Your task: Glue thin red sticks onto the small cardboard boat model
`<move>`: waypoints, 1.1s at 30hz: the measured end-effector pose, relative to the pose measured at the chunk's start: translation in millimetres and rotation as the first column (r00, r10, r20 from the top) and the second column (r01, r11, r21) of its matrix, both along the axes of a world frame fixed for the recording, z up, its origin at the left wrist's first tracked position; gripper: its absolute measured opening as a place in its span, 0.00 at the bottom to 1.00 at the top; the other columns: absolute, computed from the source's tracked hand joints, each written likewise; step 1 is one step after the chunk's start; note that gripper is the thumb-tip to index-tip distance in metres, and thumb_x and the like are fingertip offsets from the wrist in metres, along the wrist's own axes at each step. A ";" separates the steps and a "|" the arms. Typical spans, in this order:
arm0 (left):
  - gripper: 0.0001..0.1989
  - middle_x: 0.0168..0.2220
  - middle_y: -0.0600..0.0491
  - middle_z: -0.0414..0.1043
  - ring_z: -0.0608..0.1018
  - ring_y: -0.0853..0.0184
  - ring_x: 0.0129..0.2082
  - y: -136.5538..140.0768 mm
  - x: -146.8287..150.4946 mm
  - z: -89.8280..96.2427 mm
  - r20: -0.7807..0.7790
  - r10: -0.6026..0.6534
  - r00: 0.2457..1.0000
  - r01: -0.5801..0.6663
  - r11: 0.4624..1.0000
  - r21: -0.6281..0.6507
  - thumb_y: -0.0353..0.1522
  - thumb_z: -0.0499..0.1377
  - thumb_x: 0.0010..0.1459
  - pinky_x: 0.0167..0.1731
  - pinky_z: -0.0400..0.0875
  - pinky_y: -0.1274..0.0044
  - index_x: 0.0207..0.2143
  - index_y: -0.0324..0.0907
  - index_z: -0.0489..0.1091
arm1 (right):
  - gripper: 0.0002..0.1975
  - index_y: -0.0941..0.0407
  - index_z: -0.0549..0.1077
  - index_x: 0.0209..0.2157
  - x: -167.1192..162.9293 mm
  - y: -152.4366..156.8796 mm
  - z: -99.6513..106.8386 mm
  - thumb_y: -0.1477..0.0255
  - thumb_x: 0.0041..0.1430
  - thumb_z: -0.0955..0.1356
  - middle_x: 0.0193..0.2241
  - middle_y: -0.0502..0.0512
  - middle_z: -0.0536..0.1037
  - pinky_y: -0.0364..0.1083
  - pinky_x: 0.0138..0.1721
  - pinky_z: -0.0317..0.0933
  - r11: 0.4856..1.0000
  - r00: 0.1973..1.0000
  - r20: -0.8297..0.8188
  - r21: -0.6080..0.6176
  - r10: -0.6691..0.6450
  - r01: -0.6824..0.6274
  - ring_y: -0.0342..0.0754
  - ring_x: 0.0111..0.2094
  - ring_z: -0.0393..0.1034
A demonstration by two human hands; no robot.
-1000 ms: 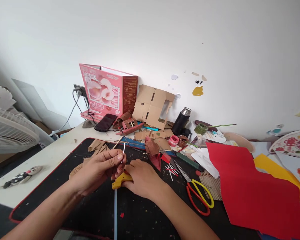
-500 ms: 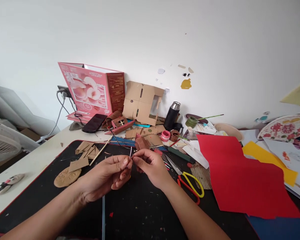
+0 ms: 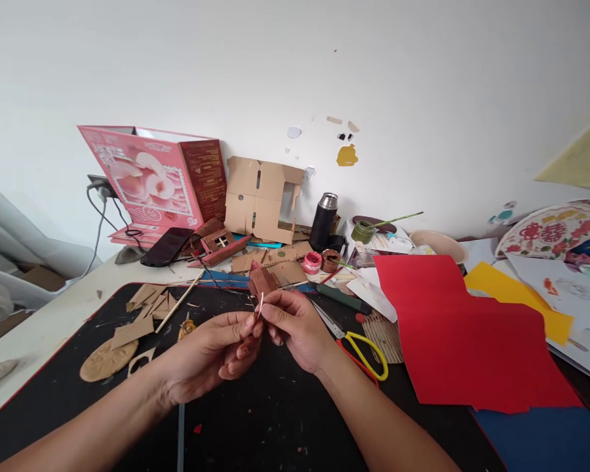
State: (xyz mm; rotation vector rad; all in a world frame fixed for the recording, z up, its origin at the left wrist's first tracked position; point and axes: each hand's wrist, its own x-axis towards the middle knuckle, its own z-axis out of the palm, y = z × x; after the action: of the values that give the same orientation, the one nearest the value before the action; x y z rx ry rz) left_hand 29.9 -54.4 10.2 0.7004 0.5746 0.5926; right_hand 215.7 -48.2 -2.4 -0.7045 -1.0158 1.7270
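Above the black mat [image 3: 255, 432], my left hand [image 3: 216, 347] and my right hand [image 3: 295, 324] meet with their fingertips close together. Between them stands a thin white strip [image 3: 261, 303], with a pale, narrow tip pointing up. Thumb and forefinger of my left hand pinch its lower part. My right hand's thumb and forefinger are closed on the same strip from the right. Its lower end is hidden by my fingers. Just behind my fingertips lies a small reddish-brown cardboard piece [image 3: 262, 280]. To the right are scissors [image 3: 364, 351] with yellow and red handles.
Red paper [image 3: 472, 334] covers the right side. Paint jars [image 3: 313, 263], a black thermos [image 3: 323, 223] and a cut cardboard panel [image 3: 246, 196] stand at the back. Cardboard scraps [image 3: 132, 331], a round clay disc [image 3: 108, 359] and a phone [image 3: 166, 247] lie on the left.
The view has shifted to the right, so the desk things appear further left. My hands stay together at the white strip, which now leans slightly right.
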 end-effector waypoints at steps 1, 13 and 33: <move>0.17 0.23 0.58 0.61 0.57 0.77 0.19 -0.2 1.0 -0.5 -0.006 0.000 1.000 0.000 1.000 0.003 0.41 0.73 0.60 0.18 0.49 0.84 0.31 0.38 0.74 | 0.20 0.55 0.78 0.32 0.5 -0.4 -0.2 0.55 0.51 0.82 0.23 0.47 0.77 0.41 0.23 0.53 1.000 1.000 -0.006 -0.011 -0.001 0.001 0.39 0.20 0.61; 0.23 0.25 0.56 0.72 0.69 0.72 0.20 3.4 1.7 14.0 -0.328 0.072 0.942 0.017 0.965 0.262 0.51 0.72 0.58 0.18 0.58 0.81 0.38 0.42 0.73 | 0.20 0.55 0.75 0.33 16.7 5.8 -12.8 0.54 0.54 0.79 0.17 0.41 0.68 0.41 0.21 0.50 0.991 0.990 0.061 0.057 -0.124 0.121 0.39 0.17 0.56; 0.35 0.74 0.39 0.59 0.59 0.45 0.75 86.3 0.8 -24.6 -0.565 0.678 0.471 0.620 0.201 0.759 0.40 0.65 0.62 0.72 0.58 0.52 0.70 0.45 0.63 | 0.12 0.55 0.77 0.38 37.0 15.3 -23.7 0.61 0.67 0.70 0.23 0.46 0.73 0.43 0.28 0.56 0.889 0.755 0.525 0.427 -0.392 0.165 0.44 0.24 0.64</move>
State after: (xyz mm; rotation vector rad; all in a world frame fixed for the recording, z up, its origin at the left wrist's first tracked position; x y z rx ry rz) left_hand 30.7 31.9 -14.4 2.5227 1.2401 0.5391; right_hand 252.6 -32.9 -26.2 -1.1384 -1.5200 1.0075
